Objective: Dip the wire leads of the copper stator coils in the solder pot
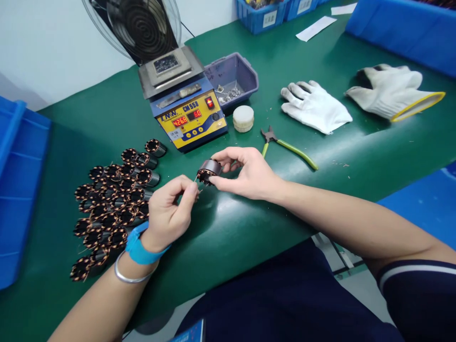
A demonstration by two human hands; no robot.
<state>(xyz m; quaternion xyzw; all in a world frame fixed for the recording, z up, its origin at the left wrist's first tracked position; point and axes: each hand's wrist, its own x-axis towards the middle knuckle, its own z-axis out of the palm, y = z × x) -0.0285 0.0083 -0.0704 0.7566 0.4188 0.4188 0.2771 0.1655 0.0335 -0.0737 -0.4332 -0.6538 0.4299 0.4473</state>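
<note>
Between thumb and fingers, my right hand (245, 173) grips a motor stator (209, 170), a short dark metal cylinder with copper windings at its end. My left hand (174, 204) pinches a thin wire end (196, 177) that comes out of the stator's near side. Several more stators (117, 199) stand grouped on the green table to the left of my left hand. Beyond the held stator sits a solder pot (188, 111) with a yellow panel and lit red digits. Green-handled cutters (289, 148) lie jaws open past my right hand.
A round white container (243, 118) and a grey bin (245, 76) with metal scraps are beside the solder pot. Two white gloves (315, 107) lie at the right. Blue crates (21, 190) flank the table (256, 228); small blue bins (261, 16) stand at the back.
</note>
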